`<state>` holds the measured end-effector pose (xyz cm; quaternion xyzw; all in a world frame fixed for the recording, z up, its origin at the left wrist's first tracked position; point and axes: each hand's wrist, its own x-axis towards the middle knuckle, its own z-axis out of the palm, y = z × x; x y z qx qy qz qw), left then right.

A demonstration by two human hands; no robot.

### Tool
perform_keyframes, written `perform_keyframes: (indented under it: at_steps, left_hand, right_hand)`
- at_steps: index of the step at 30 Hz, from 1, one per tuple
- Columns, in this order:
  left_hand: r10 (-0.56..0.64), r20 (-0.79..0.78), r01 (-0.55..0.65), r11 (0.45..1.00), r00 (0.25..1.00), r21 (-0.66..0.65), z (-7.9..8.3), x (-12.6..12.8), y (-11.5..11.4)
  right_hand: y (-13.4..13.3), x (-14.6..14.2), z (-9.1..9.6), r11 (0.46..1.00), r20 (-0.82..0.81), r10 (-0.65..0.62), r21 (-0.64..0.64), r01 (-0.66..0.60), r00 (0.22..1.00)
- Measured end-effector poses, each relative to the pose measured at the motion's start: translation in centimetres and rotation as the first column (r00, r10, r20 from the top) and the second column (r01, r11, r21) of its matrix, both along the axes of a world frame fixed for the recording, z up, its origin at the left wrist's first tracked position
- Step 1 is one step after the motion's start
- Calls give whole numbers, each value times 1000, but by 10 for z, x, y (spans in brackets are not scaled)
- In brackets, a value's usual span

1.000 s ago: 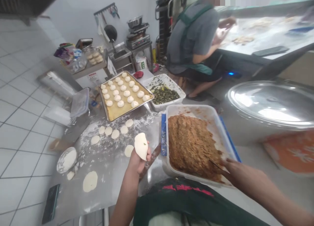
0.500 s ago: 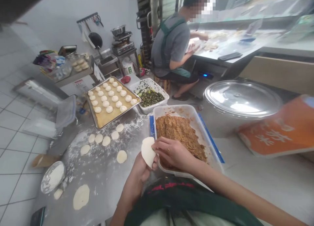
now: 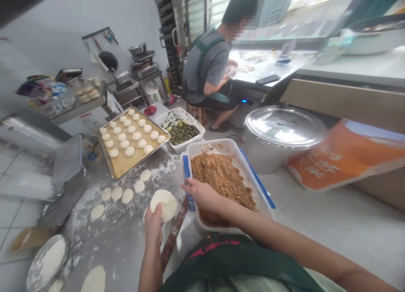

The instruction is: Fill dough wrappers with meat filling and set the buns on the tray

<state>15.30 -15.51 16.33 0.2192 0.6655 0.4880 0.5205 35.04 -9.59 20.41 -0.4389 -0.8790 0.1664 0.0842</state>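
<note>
My left hand (image 3: 153,224) is closed under a round white dough wrapper (image 3: 163,204), holding it above the floured steel table (image 3: 126,245). My right hand (image 3: 202,195) hovers at the near left rim of the white tub of brown minced filling (image 3: 221,176), a short way right of the wrapper. Its fingers are held together and point left; whether they hold anything is hidden. A wooden rolling pin (image 3: 172,237) lies on the table below both hands.
Several flat dough discs (image 3: 122,195) lie on the flour. Behind them sit a tray of filled buns (image 3: 131,142) and a tub of chopped greens (image 3: 182,132). A flour bowl (image 3: 46,262), lidded steel pot (image 3: 281,129), orange bag (image 3: 341,157) and seated co-worker (image 3: 207,68) surround me.
My right hand left the filling, touched the wrapper, then drew back to the tub's rim. My left hand lowered the wrapper. The view swung right.
</note>
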Motion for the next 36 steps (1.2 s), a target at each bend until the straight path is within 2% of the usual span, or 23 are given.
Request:
perform_keyframes:
  at_steps: [2,5,8,11,14,17,19,23,25,26,28,30,32,34,36]
  left_hand:
    - [94,129,-95,995,987,7,-7,-9,-3]
    - [147,375,-154,988,915,-12,-11,-15,-9]
    - [110,561,-148,989,820,22,-5,-14,-13]
    - [18,635,-105,989,772,99,7,-10,-15]
    - [-74,631,-5,993,772,121,19,-2,-13]
    - [-151,596,98,988,789,122,27,8,-12]
    - [-199,609,144,980,768,140,32,17,-13]
    - [-232,724,81,968,650,237,36,34,-18]
    - [-227,753,75,970,618,230,33,40,-21]
    - [-213,747,94,976,630,199,31,43,-22]
    - [-165,663,119,986,730,114,24,48,-23]
    - [-121,496,106,993,860,59,16,50,-24]
    - [-105,349,90,994,931,60,11,50,-24]
    - [-102,325,89,994,940,57,11,48,-23]
    - [-109,441,95,994,891,53,14,43,-22]
  right_hand:
    - [-7,13,-5,1000,48,2,13,-3,999]
    - [-25,53,-11,992,141,-125,-9,127,982]
    - [-49,104,-18,950,337,-268,-60,305,902]
    - [-72,139,-24,902,484,-339,-78,425,807]
    - [-85,150,-25,878,521,-365,-83,471,772]
    - [-85,155,-20,867,519,-386,-79,492,763]
    - [-83,162,-16,859,509,-394,-92,504,765]
    - [-82,173,-10,878,473,-328,-167,449,818]
    - [-84,169,-10,889,463,-309,-169,425,831]
    - [-84,165,-11,894,457,-308,-160,417,835]
    - [-84,157,-15,902,440,-305,-150,404,845]
    - [-81,150,-20,906,426,-301,-151,395,853]
    - [-76,148,-25,911,414,-286,-163,379,864]
    - [-72,150,-28,921,393,-258,-175,347,883]
    - [-69,153,-29,932,379,-229,-180,315,896]
